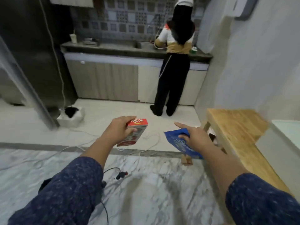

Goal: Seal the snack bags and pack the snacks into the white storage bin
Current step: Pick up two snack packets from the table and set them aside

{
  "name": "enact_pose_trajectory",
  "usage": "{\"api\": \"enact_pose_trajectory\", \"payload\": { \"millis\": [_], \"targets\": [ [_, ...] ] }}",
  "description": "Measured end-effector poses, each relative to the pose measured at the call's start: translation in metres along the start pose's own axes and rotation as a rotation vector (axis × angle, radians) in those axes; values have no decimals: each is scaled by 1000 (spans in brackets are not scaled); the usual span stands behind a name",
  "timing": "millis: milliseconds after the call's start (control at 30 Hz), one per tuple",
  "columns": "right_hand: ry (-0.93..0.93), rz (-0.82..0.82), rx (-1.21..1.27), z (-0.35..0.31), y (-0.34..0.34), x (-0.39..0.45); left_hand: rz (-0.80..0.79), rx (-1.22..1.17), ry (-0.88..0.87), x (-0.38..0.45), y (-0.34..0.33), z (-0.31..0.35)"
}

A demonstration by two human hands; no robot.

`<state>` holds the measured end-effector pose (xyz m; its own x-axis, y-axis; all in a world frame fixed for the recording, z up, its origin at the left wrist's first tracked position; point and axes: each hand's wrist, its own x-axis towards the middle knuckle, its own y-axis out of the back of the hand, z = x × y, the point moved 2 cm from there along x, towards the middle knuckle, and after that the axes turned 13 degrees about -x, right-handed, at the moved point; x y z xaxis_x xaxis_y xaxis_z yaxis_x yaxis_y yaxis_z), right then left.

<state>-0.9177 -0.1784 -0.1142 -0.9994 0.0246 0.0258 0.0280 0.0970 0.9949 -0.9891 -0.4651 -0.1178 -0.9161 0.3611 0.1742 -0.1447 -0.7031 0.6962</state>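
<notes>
Being held in the left hand [119, 132] is a red snack box [134, 133], its printed end pointing away from the camera; the fingers [129, 118] are being wrapped over its top edge and the thumb is being pressed against its near side, so the box is being gripped firmly above the floor [113, 114]. A blue snack bag [180, 144] is being held in the right hand [194, 138], with the lower fingers being curled onto its face while the index finger is being stretched out straight towards the left. Whether the bag's top is sealed cannot be told from this view. Both forearms are being extended forward, and dark blue speckled sleeves [69, 189] are being worn.

A wooden bench [235, 127] is being seen at the right, just beside the bag, and the corner of a white bin [285, 127] is being shown on it at the frame's edge. White cables [151, 138] are being trailed across the pale floor below the box, and a black cable with a red-tipped plug [121, 174] is lying on the marbled surface nearer the camera.

Further back, another person [175, 62] is being seen from behind, standing at a kitchen sink counter [105, 46]. A small white box [71, 117] with something dark inside is sitting on the floor at the left.
</notes>
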Motion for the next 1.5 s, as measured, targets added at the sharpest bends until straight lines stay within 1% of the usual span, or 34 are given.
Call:
{"api": "enact_pose_trajectory", "payload": {
  "millis": [167, 333, 400, 567, 633, 700, 767, 833, 933, 1067, 1133, 1200, 1267, 1333, 1400, 1500],
  "targets": [
    [259, -98, 19, -65, -54, 106, 149, 10, 279, -19, 30, -77],
    [513, -273, 4, -167, -105, 158, 288, -26, 491, -64, 58, -142],
    [583, -292, -21, -211, -124, 169, 330, -32, 562, -81, 70, -167],
    [766, -358, 7, -312, -185, 180, 386, -21, 715, -123, 85, -248],
    [783, -394, 47, -343, -221, 184, 398, -33, 769, -136, 81, -283],
    [801, -438, 96, -363, -248, 188, 400, -49, 795, -143, 77, -302],
    [849, -519, 87, -404, -322, 195, 428, -65, 863, -160, 58, -363],
    [847, -544, 46, -417, -336, 195, 444, -64, 867, -163, 55, -374],
    [905, -501, -12, -440, -397, 199, 495, -83, 879, -171, 32, -424],
    [915, -508, 67, -452, -453, 202, 497, -126, 930, -177, 0, -476],
    [912, -568, 82, -456, -473, 207, 466, -132, 949, -178, -11, -494],
    [917, -672, 92, -459, -486, 211, 414, -105, 952, -178, -17, -507],
    [950, -702, 11, -456, -488, 214, 364, -70, 963, -175, -18, -511],
    [942, -661, -70, -451, -476, 219, 333, -35, 962, -167, -10, -505],
    [915, -650, -76, -446, -452, 228, 288, -23, 953, -153, 5, -490],
    [881, -685, -36, -440, -403, 242, 184, 4, 946, -128, 39, -458]
  ]
}}
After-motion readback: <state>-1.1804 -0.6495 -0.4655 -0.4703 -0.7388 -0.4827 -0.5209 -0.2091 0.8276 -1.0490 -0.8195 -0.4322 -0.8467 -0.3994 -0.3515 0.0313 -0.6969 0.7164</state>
